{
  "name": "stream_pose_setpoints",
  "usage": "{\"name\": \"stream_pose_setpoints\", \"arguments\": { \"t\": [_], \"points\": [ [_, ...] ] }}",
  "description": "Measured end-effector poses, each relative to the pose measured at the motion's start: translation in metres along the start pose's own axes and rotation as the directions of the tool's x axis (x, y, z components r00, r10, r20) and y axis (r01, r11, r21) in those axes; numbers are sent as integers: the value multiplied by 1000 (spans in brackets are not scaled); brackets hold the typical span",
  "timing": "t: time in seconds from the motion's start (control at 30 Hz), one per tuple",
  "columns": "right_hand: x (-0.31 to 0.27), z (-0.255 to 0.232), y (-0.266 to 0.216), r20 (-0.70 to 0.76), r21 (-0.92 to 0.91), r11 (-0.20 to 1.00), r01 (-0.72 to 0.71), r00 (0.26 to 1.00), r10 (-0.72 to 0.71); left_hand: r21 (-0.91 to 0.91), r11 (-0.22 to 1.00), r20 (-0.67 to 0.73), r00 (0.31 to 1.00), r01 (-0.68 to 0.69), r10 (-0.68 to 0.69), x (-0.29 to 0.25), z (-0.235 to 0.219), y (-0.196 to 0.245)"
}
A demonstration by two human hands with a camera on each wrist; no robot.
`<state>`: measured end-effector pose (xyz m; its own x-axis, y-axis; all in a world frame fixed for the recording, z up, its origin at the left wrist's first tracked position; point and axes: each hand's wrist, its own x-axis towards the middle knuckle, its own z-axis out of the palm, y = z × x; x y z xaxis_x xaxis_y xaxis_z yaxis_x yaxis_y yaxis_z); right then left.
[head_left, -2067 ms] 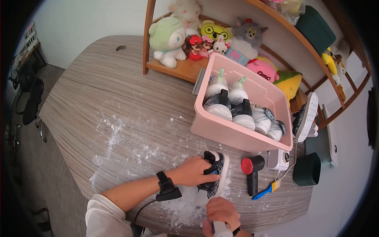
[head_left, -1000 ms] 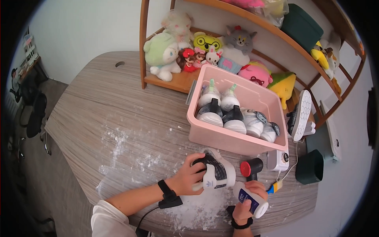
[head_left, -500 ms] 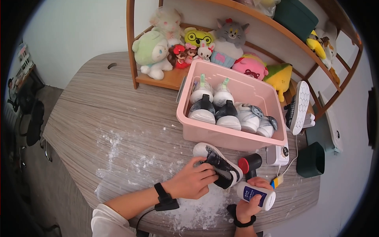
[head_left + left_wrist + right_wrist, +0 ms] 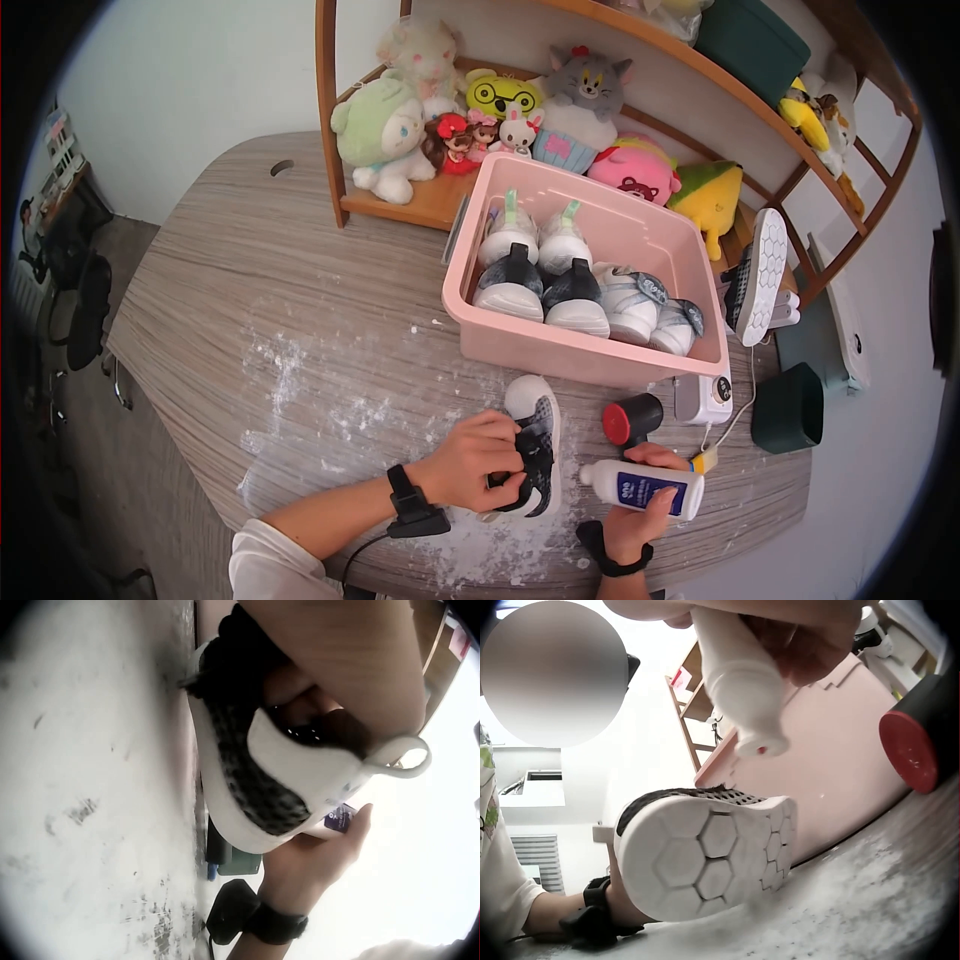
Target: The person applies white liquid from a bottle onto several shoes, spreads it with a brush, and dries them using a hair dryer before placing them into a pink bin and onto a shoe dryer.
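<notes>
My left hand (image 4: 468,462) grips a black-and-white sneaker (image 4: 541,432) at its opening, with fingertips tucked inside. The toe points away from me, and a white heel loop (image 4: 409,757) shows in the left wrist view. In the right wrist view, the sneaker's white sole (image 4: 682,859) with its hexagon pattern is tilted up close over the powdery table. To the right of the sneaker, my right hand (image 4: 635,525) holds a white squeeze bottle (image 4: 605,482) with a dark blue label. The bottle lies nearly level, its narrow mouth toward the sneaker and apart from it.
Behind my hands stands a pink bin (image 4: 570,357) holding several shoes. A black handheld device with a red end (image 4: 632,418), a white box with a dial (image 4: 703,397), a brush (image 4: 706,459) and a dark green bin (image 4: 787,408) are at right. White powder (image 4: 290,370) dusts the table.
The sneaker was lifted and turned over by my left hand, and now points toe-away. My right hand has brought the bottle up and right from the front edge, levelling it beside the sneaker.
</notes>
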<state>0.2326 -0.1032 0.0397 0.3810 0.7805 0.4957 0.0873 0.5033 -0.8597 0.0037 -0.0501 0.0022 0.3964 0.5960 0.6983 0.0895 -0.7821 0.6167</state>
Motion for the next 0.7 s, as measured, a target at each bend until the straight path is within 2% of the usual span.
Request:
{"name": "stream_pose_setpoints", "arguments": {
  "t": [0.03, 0.1, 0.17, 0.2, 0.27, 0.3, 0.37, 0.4, 0.43, 0.47, 0.5, 0.53, 0.57, 0.63, 0.7],
  "points": [
    [-1, -1, 1, 0, 0, 1000, 3, 1000, -3, -24, 1000, 9, 1000, 11, -11, 4, -1, 1],
    [-5, -5, 2, 167, -125, 992, -22, 985, 43, -49, 999, 16, 1000, 22, -21, 7, 0, 4],
    [-8, -3, 2, 187, -128, 990, -59, 979, 83, 77, 996, 59, 997, 44, -48, 4, 4, 6],
    [-9, -2, -4, 203, -156, 976, -153, 962, 184, 77, 996, 55, 997, 47, -51, 0, 5, 2],
    [-10, 0, -14, 241, -151, 924, -351, 893, 379, 139, 979, 31, 987, 151, -157, -8, 8, -5],
    [-10, 0, -14, 242, -152, 924, -351, 893, 379, 138, 979, 29, 987, 152, -157, -10, 10, -5],
    [-12, 0, -12, 325, -182, 948, -260, 894, 308, 129, 936, -157, 939, 327, -306, -6, 11, -2],
    [-13, -1, -10, 333, -177, 953, -244, 897, 292, 132, 937, -159, 939, 325, -304, -4, 11, 0],
    [-14, 1, -8, 335, -175, 954, -242, 897, 288, 67, 903, -194, 893, 425, -406, -2, 11, 1],
    [-14, 2, -7, 397, -153, 966, -209, 882, 254, -3, 856, -221, 835, 516, -504, 0, 11, 3],
    [-14, 2, -6, 455, -129, 976, -178, 864, 218, -2, 857, -221, 836, 515, -502, -1, 10, 0],
    [-8, 3, -11, 545, -213, 963, -167, 798, 259, 10, 857, -165, 846, 515, -507, -3, 9, -5],
    [-5, 8, -18, 540, -214, 963, -166, 801, 259, 22, 857, -105, 854, 514, -510, -5, 8, -9],
    [-4, 17, -29, 605, -324, 937, -131, 732, 312, 36, 870, -70, 870, 491, -488, -8, 7, -13],
    [-6, 14, -26, 603, -310, 943, -118, 743, 292, 49, 883, -38, 884, 467, -466, -8, 4, -13]
  ]
}}
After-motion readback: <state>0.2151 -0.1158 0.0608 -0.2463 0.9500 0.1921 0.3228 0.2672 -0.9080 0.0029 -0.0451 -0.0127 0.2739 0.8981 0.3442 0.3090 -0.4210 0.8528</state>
